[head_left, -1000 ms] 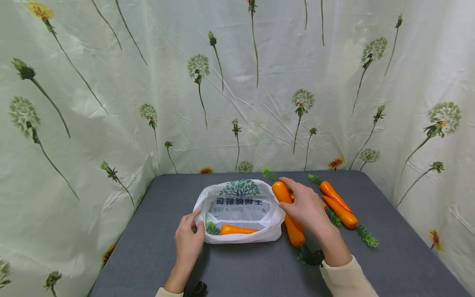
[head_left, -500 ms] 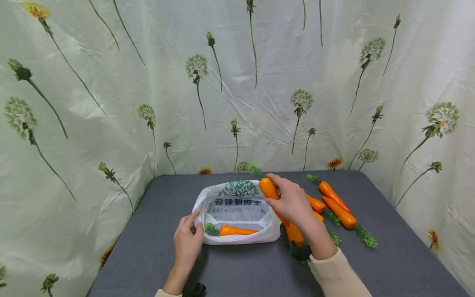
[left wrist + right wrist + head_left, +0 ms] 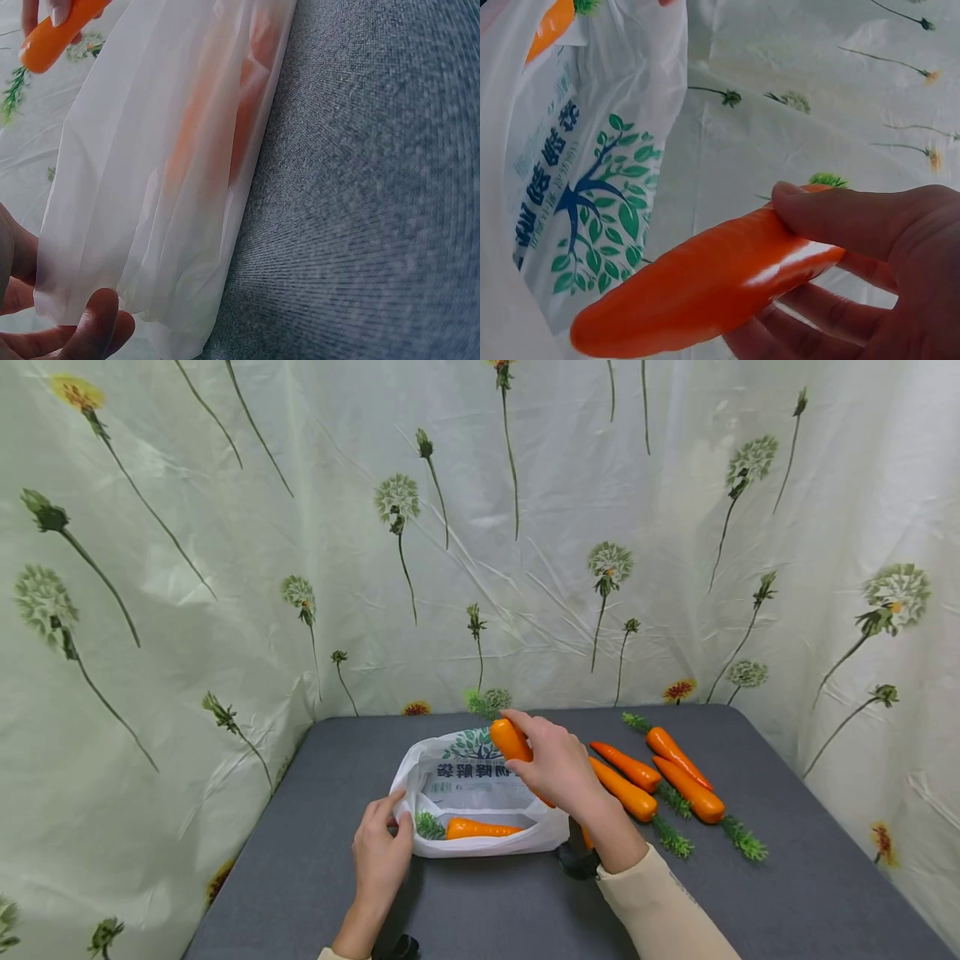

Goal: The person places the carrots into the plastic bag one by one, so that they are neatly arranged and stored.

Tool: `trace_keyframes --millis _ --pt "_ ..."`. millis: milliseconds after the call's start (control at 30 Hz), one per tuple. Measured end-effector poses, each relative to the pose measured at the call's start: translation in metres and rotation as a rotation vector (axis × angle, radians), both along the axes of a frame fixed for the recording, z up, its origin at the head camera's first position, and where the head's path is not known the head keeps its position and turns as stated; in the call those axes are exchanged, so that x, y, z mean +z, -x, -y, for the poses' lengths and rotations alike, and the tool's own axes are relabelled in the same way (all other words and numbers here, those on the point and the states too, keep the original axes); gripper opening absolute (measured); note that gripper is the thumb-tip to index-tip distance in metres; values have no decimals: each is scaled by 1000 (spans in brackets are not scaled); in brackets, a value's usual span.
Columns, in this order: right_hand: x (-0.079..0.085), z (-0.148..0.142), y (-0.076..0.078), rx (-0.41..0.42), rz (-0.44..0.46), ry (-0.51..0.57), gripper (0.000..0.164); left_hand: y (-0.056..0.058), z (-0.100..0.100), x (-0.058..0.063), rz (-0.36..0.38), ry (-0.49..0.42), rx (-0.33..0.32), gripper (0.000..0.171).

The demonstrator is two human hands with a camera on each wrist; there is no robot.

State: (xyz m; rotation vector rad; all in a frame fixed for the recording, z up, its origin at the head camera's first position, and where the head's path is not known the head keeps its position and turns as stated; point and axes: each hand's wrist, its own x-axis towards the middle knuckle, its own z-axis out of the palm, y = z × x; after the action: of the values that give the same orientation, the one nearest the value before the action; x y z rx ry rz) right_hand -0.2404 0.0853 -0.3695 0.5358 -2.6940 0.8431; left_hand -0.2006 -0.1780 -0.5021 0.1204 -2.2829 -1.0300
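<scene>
A white plastic bag (image 3: 491,846) stands with its mouth open on the table, a green tree print on its inner back wall. Inside it lies an orange carrot (image 3: 480,828) with a leafy green top; more orange shows through the bag wall in the left wrist view. My left hand (image 3: 381,847) pinches the bag's left rim between thumb and fingers. Over the bag's right side, my right hand (image 3: 561,764) grips another carrot (image 3: 705,289) by its thick end, the narrow tip pointing down toward the mouth. Its leafy top points away from me.
To the right on the dark grey table (image 3: 300,843) lie several more carrots (image 3: 624,789) with green tops. One carrot (image 3: 587,837) beside the bag is mostly hidden behind my right wrist. A flower-printed curtain (image 3: 480,543) hangs behind the table.
My right hand has carried its carrot leftward from beside the bag to over its right part, uncovering carrots on the table. The left hand has stayed at the bag's rim.
</scene>
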Motion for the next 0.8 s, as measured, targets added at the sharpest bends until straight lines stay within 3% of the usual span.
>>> trace_keyframes --millis 500,800 --pt "-33 18 12 166 -34 8 74 0 0 0 11 -4 -2 35" --pt "-52 20 15 190 19 -96 72 -1 -2 1 32 -8 4 35"
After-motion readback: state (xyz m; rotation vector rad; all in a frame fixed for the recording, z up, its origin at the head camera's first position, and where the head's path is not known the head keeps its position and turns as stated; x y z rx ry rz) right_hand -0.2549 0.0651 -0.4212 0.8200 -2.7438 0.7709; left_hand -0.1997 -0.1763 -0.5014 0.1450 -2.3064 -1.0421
